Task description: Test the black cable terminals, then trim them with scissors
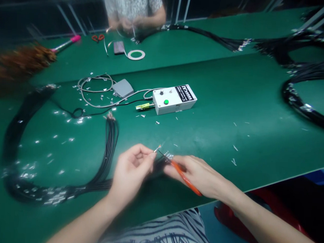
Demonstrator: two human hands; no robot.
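Note:
My left hand (135, 165) is closed in a pinch around a thin cable (156, 149), whose stripped end with fine light and orange strands sticks out past the fingertips. In my right hand (194, 172) are orange-handled scissors (186, 181), their thin dark tip pointing at the cable end, a small distance to its right. Whether the blades are apart is too small to tell. Below both hands runs a bundle of black cables (98, 185), partly hidden by my left hand; more silvery cable ends (168, 155) show beside my right fingers.
Ahead stands a white box (168, 104) with a green button and yellow-green connector (143, 106). Nearby lie a grey pedal (122, 88), looped cord and foil scraps. Black cable coils (292, 99) lie right. Across the table are another person (134, 10), a tape roll (136, 55) and a brush (26, 60).

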